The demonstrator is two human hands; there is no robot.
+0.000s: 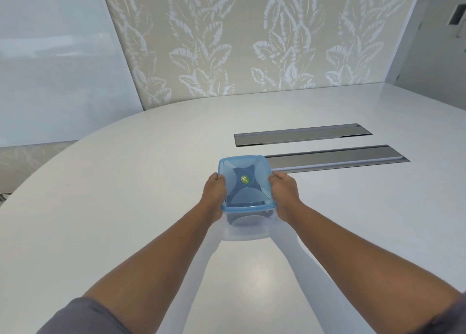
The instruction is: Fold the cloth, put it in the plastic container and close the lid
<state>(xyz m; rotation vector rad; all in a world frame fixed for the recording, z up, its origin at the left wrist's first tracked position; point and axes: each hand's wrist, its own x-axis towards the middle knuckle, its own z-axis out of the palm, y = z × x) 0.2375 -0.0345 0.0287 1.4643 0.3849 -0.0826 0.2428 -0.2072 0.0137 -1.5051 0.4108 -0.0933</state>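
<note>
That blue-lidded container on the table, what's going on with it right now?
A person holds the plastic container from both sides, the left hand and right hand curled over the edges of its blue lid. The lid sits on top, and the hands look to be pressing it down. A dark shape shows through the lid, possibly the folded cloth, though that is unclear. The container rests on a white table beside two metal panels.

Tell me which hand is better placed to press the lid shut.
Neither clearly. The left hand and the right hand both grip the sides of the container, thumbs at the blue lid edge. Probably both should press together.
</note>
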